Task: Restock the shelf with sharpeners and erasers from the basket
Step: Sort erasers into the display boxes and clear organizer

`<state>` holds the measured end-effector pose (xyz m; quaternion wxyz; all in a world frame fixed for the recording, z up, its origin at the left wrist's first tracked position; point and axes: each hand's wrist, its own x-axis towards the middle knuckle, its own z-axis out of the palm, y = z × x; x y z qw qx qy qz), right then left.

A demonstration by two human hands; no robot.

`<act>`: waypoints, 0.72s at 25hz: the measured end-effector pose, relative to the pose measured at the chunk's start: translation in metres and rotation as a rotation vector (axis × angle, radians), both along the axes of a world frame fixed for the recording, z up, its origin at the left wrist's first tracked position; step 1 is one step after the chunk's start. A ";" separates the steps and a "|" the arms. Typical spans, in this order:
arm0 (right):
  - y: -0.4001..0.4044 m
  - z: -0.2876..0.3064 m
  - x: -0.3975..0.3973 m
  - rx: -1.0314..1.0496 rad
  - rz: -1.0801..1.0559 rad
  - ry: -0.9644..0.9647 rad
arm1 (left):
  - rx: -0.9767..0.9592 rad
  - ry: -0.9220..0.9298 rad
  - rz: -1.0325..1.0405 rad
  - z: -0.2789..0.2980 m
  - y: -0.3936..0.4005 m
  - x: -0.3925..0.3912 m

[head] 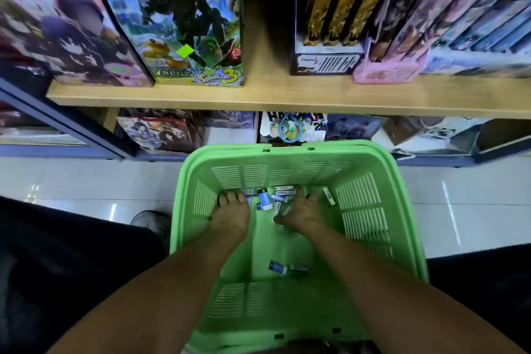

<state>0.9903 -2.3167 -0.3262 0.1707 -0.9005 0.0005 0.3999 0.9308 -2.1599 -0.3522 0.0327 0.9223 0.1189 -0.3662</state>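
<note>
1. Green slotted plastic basket [370,210] low in the head view, standing on pale glossy floor tiles [86,181] just in front of the shelving.
2. Both bare forearms reaching down into it from the near edge.
3. Left hand [231,214] at the far left of the basket floor, back of the hand up, fingers bent down onto the floor beside a pile of small items; whether anything is held under the fingers cannot be told.
4. Right hand [303,213] at the far middle of the basket floor, fingers curled down into the pile, thumb pointing left; whether it grips anything cannot be told either.
5. Pile of small blue-and-white erasers and sharpeners [268,198] between the two hands, against the far wall of the basket, pieces lying at mixed angles.
6. One white oblong piece [329,196] apart from the pile, to the right of the right hand, tilted near the right wall.
7. Two more small pieces, one blue and one dark [286,268], lying together on the near part of the basket floor, between the forearms.
8. Light wooden shelf board [267,92] above the basket, its middle stretch bare.
9. Tall illustrated game box with a green border [184,23] upright on the shelf's left part, black and pink boxes of upright packs [356,37] on its right part.
10. Lower shelf behind the basket filled with printed packages [161,131].
</note>
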 end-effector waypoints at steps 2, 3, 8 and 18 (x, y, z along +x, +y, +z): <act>0.007 -0.018 -0.008 0.010 -0.083 -0.034 | 0.008 -0.067 -0.005 -0.006 -0.002 0.000; 0.010 -0.024 -0.011 0.018 -0.108 -0.047 | 0.006 -0.093 0.006 -0.007 -0.001 0.002; 0.017 -0.039 -0.017 0.065 -0.135 -0.106 | -0.120 -0.134 0.215 -0.018 -0.003 0.007; 0.006 -0.037 0.005 0.075 -0.066 0.023 | -0.713 -0.240 1.308 -0.026 -0.001 0.017</act>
